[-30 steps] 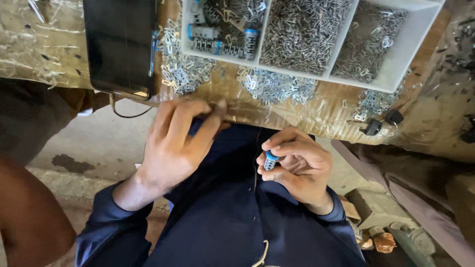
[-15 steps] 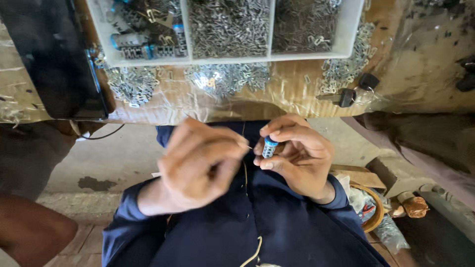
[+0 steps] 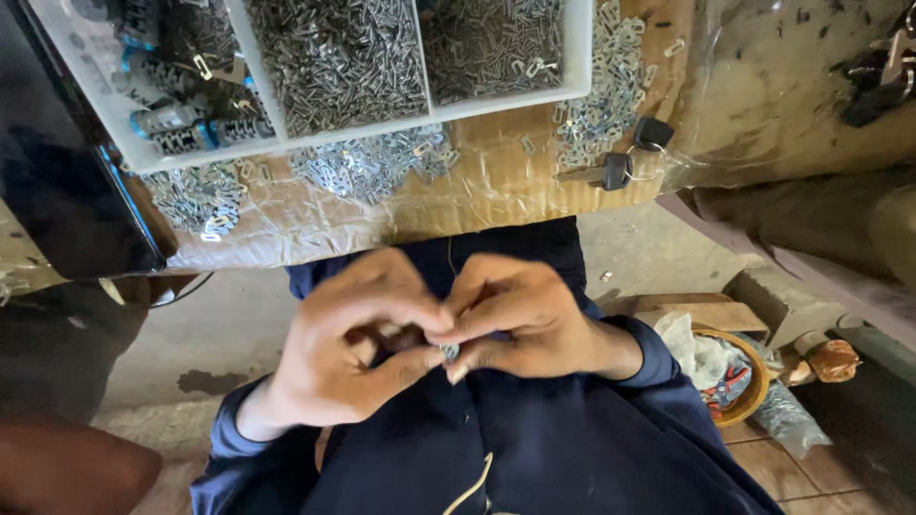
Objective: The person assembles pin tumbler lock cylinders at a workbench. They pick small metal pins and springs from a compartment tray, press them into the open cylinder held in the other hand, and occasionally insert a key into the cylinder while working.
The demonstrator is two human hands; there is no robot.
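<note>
Head view, looking straight down onto my lap. Small metal piece [image 3: 449, 352] sits pinched where my two hands meet, just a sliver of it showing between the fingertips; too hidden and blurred to tell its shape. It hangs over my dark blue clothing [image 3: 534, 448], below the table edge.

Left hand [image 3: 353, 348]: fingers curled in, thumb and forefinger closed toward the piece, tips touching those of the other hand. Right hand [image 3: 520, 319]: likewise curled tight, fingertips pressed against the same spot. Both grips closed down small; I cannot tell which hand carries the piece's weight.

Above the hands, brown cardboard-covered table [image 3: 448, 205] with clear tape or film over it. On it, white divided tray [image 3: 572, 57], partly out of frame at the top. Middle compartment holds a heap of small silver metal parts [image 3: 334, 62]; right compartment, more of the same kind; left compartment, blue-and-metal cylindrical parts [image 3: 167, 119] mixed with darker bits.

Loose silver clips [image 3: 367, 162] scattered on the cardboard just beside the tray's near wall, another scatter at the tray's right end. Near that, black-headed key [image 3: 611, 172] on a ring.

Far left, flat black panel [image 3: 57, 181] lying over the table edge. Lower right on the floor, round brown basket [image 3: 739, 367] with plastic wrapping in it.
</note>
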